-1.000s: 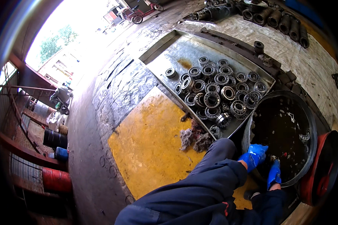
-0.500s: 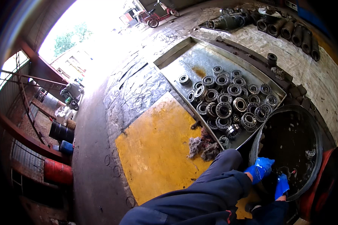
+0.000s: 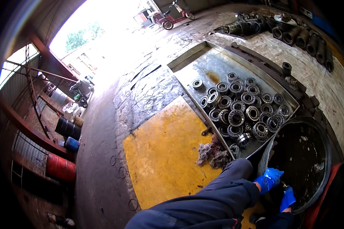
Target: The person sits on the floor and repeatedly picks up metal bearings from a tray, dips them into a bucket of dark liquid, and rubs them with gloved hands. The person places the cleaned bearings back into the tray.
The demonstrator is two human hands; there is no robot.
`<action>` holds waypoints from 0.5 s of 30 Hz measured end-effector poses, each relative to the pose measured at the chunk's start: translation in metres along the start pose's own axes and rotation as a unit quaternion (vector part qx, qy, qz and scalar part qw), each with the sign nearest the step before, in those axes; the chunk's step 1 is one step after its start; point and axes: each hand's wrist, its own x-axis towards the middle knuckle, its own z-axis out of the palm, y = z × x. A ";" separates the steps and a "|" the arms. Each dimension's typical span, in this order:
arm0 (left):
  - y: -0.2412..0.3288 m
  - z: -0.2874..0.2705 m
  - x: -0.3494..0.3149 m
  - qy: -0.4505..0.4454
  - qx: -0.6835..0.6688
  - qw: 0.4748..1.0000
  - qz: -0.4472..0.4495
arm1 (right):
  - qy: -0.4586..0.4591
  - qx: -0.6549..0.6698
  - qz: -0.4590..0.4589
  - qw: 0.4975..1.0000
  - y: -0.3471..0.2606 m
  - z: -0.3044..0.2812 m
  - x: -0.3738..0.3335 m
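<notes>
In blue gloves, my left hand [image 3: 269, 179] and my right hand [image 3: 288, 199] are close together over the near-left side of a round tub [image 3: 328, 168]. Dark liquid [image 3: 300, 152] fills it, with bits floating on top. Both hands look closed, fingers curled toward each other; what they hold is too small and dark to make out. A bearing [image 3: 319, 166] shows partly at the tub's right inner wall. Beside the tub stands a shallow metal tray [image 3: 195, 63] with a heap of steel bearings [image 3: 237, 117]. One bearing [image 3: 197, 84] lies apart at the tray's left.
A yellow plate [image 3: 162, 152] lies left of my leg, with grey rags [image 3: 212, 153] on its right edge. Dark metal cylinders [image 3: 302, 38] line the far-right sheet. A red drum [image 3: 61, 168] and a black drum [image 3: 68, 128] stand at the left wall.
The whole view has shifted, so the tray and tub appear further right and lower. My hands stay at the tub's near side, the left one slightly nearer the right.
</notes>
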 end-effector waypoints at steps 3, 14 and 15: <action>0.003 0.000 0.002 -0.002 0.004 1.000 0.008 | 0.108 -0.136 0.054 0.983 0.040 -0.001 0.020; 0.001 -0.005 -0.003 0.003 0.003 0.999 0.039 | 0.034 -0.478 -0.018 0.878 0.049 0.012 0.045; 0.001 -0.004 -0.004 0.003 0.001 0.999 0.038 | 0.028 -0.484 -0.018 0.875 0.051 0.011 0.041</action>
